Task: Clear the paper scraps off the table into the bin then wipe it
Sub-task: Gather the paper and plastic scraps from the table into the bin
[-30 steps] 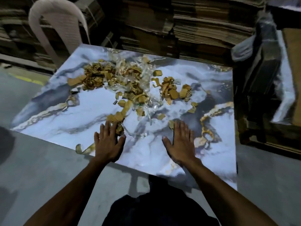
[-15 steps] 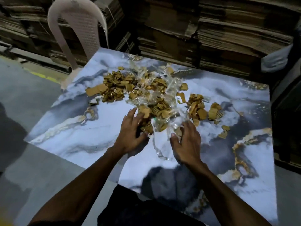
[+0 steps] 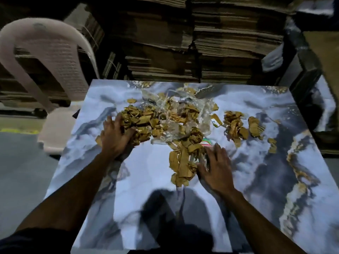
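Brown paper scraps [image 3: 145,121] lie heaped across the far half of a marble-patterned table [image 3: 146,180], mixed with crumpled clear plastic [image 3: 176,123]. A smaller clump of scraps [image 3: 236,123] sits apart to the right. My left hand [image 3: 114,135] presses, fingers spread, against the left side of the heap. My right hand [image 3: 215,166] lies flat with fingers apart beside a strip of scraps [image 3: 181,164] and a bit of plastic at the heap's near end. Neither hand grips anything. No bin is in view.
A pale plastic chair [image 3: 45,70] stands off the table's far left corner. Stacks of flat cardboard [image 3: 201,43] rise just behind the table. Dark wrapped items [image 3: 302,70] stand at the right. Grey floor [image 3: 22,171] lies to the left.
Both hands have moved from the near table edge out to the heap. The left hand has gone to the pile's left side; the right has swept scraps together at the middle.
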{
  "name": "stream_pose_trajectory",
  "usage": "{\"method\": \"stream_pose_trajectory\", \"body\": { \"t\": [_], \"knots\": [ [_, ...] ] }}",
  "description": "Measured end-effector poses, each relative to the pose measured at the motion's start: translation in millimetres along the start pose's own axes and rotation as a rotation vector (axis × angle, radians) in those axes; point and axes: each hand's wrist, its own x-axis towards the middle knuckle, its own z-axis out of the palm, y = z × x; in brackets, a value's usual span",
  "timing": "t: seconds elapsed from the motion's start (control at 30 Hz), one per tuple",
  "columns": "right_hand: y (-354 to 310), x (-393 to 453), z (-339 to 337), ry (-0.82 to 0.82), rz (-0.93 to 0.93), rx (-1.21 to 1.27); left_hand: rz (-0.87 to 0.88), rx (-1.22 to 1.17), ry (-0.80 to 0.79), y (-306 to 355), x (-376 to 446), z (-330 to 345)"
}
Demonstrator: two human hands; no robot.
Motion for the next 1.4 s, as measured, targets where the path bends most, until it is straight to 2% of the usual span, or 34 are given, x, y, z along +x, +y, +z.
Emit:
{"method": "stream_pose_trajectory", "body": {
  "t": [0.13, 0.33, 0.4, 0.47, 0.53, 0.63, 0.8, 0.9, 0.97, 1.1, 1.2, 1.4],
  "knots": [
    [-8.6, -13.3, 1.0, 0.022, -0.008, 0.075, 0.047, -0.007, -0.119, 11.1, 18.5, 8.7],
    [-28.9, 6.1, -29.2, 0.336, -0.071, 0.369, 0.292, -0.041, -0.240, 17.5, 0.9, 21.9],
    [-40.3, 25.9, -45.2, 0.411, -0.099, 0.378, 0.325, -0.054, -0.228, 20.1, -4.6, 19.8],
    [-49.6, 54.8, -59.7, 0.425, -0.132, 0.366, 0.276, -0.122, -0.165, 29.2, -2.0, 12.0],
    [-58.4, 87.0, -72.7, 0.371, -0.132, 0.313, 0.230, -0.148, -0.087, 41.8, 9.6, 4.6],
    [-68.9, 140.7, -85.7, 0.204, -0.175, 0.137, 0.228, -0.042, -0.047, 69.0, 36.7, 0.6],
    [-76.1, 227.5, -78.5, -0.150, -0.222, -0.159, 0.217, 0.139, -0.265, 103.1, 78.3, 26.4],
    [-76.9, 258.0, -67.9, -0.357, -0.208, -0.185, 0.206, 0.174, -0.395, 108.8, 85.1, 45.2],
    [-74.5, 267.1, -62.2, -0.437, -0.213, -0.218, 0.224, 0.246, -0.437, 111.1, 78.6, 53.7],
    [-66.9, 258.8, -54.0, -0.516, -0.187, -0.191, 0.287, 0.360, -0.372, 106.8, 64.1, 62.8],
    [-64.4, 237.4, -50.9, -0.493, -0.174, -0.176, 0.340, 0.381, -0.352, 99.9, 55.6, 61.8],
    [-46.6, 177.1, -44.9, -0.410, -0.126, -0.161, 0.477, 0.219, -0.292, 89.2, 21.8, 49.1]
  ]
}}
